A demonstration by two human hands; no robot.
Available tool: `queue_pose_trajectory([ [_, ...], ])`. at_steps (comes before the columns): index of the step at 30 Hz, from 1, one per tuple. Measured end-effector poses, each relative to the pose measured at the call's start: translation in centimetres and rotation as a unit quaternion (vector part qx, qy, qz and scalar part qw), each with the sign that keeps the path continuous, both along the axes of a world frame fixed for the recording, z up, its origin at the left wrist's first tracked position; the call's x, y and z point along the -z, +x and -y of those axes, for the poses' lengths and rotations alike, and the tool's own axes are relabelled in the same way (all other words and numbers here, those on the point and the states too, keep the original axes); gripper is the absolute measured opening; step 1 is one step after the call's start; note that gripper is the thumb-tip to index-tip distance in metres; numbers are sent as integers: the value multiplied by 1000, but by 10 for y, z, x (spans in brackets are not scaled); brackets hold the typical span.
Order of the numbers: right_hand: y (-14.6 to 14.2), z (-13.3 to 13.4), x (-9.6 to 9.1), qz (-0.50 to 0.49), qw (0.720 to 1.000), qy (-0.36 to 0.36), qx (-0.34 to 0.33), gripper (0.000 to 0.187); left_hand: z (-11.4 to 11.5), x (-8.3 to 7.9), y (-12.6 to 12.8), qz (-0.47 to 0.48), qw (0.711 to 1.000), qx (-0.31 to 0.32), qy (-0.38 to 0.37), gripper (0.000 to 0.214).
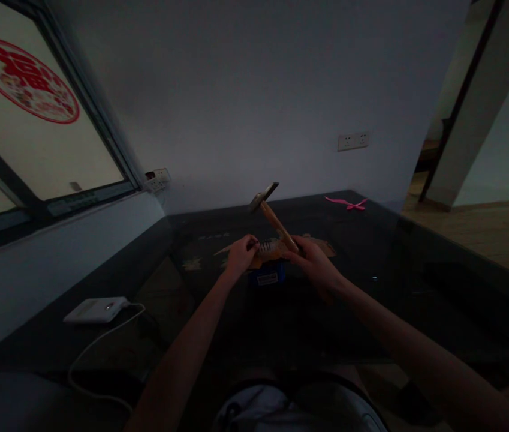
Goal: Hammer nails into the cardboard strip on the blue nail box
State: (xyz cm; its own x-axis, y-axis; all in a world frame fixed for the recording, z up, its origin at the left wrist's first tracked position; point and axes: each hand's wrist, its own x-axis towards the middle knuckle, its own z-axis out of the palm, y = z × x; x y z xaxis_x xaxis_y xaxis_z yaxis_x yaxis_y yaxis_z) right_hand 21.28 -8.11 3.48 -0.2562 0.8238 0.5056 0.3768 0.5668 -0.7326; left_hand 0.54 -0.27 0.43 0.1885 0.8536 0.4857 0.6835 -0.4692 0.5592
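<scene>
My right hand (310, 259) is wrapped round the wooden handle of a hammer (273, 215), whose metal head is raised up and to the left above the table. My left hand (241, 254) is closed in a pinch just left of a row of small nails (266, 245) standing in a flat piece of wood (321, 246). What the pinch holds is too small to make out. The wood lies across a small blue box (267, 276) with a white label. Both forearms reach forward from the bottom of the view.
All of this rests on a dark glass table (371, 264). A white device (95, 309) with a cable lies on the left ledge. A pink ribbon (348, 204) lies at the far right of the table. A window fills the left; wall sockets (353, 141) sit behind.
</scene>
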Motion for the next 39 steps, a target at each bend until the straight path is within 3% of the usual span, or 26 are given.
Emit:
queue_pose_trajectory([
  [5, -1, -8, 13, -12, 999, -20, -39, 33, -1, 2, 1, -9, 1000, 3, 8, 8],
  [11, 4, -11, 19, -7, 1000, -26, -1, 34, -2, 5, 0, -1, 1000, 0, 24, 9],
  [20, 12, -7, 9, 46, 998, -22, 24, 31, -2, 6, -2, 22, 1000, 7, -9, 9],
  [30, 13, -7, 10, 74, 997, -9, 33, 31, -2, 11, -1, 29, 999, 18, 19, 9],
  [39, 16, 1, -7, 66, 997, -35, 23, 29, 3, 7, 0, 21, 999, 15, 21, 7],
])
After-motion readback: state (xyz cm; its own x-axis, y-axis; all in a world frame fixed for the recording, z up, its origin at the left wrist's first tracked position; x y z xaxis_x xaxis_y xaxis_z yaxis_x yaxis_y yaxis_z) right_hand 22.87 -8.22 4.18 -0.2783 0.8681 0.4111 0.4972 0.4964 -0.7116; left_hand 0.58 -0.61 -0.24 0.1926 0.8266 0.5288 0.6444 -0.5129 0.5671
